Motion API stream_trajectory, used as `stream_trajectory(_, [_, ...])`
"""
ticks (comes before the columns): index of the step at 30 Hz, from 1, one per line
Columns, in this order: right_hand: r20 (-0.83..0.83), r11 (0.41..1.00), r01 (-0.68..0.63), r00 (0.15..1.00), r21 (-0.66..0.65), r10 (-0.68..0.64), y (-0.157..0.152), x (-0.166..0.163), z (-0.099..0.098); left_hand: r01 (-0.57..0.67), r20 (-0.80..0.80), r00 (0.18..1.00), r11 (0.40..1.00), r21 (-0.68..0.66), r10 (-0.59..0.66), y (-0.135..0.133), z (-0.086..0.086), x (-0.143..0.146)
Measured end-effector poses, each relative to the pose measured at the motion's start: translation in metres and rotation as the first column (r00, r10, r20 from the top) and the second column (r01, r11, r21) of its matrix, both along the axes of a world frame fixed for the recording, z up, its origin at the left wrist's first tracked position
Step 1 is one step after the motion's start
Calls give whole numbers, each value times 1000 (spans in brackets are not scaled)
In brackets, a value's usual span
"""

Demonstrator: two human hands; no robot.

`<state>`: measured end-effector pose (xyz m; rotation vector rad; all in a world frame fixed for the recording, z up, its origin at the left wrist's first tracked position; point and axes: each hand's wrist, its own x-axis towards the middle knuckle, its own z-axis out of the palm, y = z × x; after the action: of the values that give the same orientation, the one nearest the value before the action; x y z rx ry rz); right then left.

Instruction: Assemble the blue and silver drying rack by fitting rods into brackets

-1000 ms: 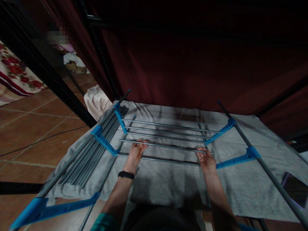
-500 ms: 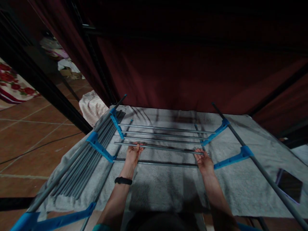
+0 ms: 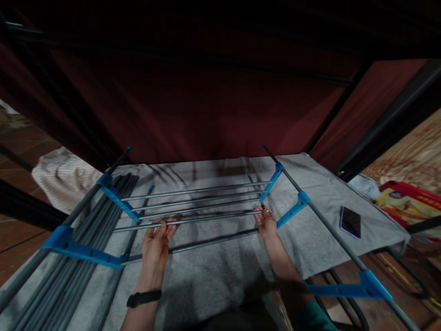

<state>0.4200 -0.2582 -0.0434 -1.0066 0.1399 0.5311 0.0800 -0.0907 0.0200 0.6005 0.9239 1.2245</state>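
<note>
A thin grey metal rod (image 3: 210, 217) spans between my two hands, held crosswise over a rack frame of grey tubes and blue plastic brackets. My left hand (image 3: 156, 239) grips it near its left end, fingers curled round it. My right hand (image 3: 267, 223) pinches the opposite end, close to the blue right bracket (image 3: 292, 210). Beyond the rod, several parallel crossbars (image 3: 203, 190) join the far brackets. Nearer me, one more crossbar (image 3: 213, 241) runs from the blue left bracket (image 3: 82, 250) and passes behind my hands.
Several loose grey tubes (image 3: 74, 266) lie bundled on the left of the grey cloth (image 3: 213, 285). A phone (image 3: 350, 222) rests on the right side. Dark red fabric (image 3: 213, 115) hangs behind. A red and yellow package (image 3: 409, 202) sits beyond the right edge.
My view has swung to the right, so the rack appears further left and the package shows. Both hands still hold the rod, its right end now close to the right bracket.
</note>
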Motion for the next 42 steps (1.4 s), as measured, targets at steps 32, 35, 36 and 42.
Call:
stream_trajectory(32, [45,912,-348,930,-219,366,1,1,-16,103,-52,995,924,367,-90,-30,71,43])
stream_trajectory(35, [60,840,-467,864,-277,500,7,-8,-13,112,-55,994,918,380,-98,-31,72,44])
stream_trajectory(36, [66,820,-491,846,-295,530,9,-12,-13,114,-60,993,917,383,-99,-30,71,45])
stream_trajectory(42, [170,749,-524,762,-405,625,20,-29,-27,133,-97,990,909,395,-103,-32,64,50])
